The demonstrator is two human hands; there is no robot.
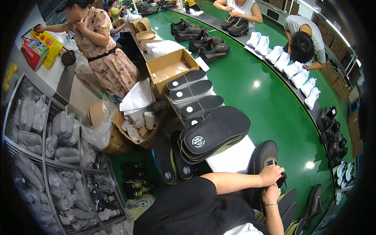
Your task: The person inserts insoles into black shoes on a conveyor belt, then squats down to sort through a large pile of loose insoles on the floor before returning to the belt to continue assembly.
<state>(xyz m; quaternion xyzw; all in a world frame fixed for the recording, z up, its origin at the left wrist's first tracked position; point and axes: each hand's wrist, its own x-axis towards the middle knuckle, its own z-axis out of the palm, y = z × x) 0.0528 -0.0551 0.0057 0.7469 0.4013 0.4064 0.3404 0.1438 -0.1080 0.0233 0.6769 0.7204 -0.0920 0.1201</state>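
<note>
A dark grey-brown lace-up shoe stands at the near edge of the line, its toe pointing away from me. My left hand is closed over its tongue and lace area, fingers curled at the opening. Just below, my right hand, with a bracelet at the wrist, is closed at the same shoe's opening, close against the left. What lies inside the shoe is hidden by my hands. Left of the shoe rises a stack of black insoles with yellow-green edges. More insoles fan out right of my right forearm.
Banded insole bundles and an open cardboard box line the left side. Dark shoes ride the green belt; white shoes stand along its far rail. Several co-workers work beyond. A rack holds bagged items at left.
</note>
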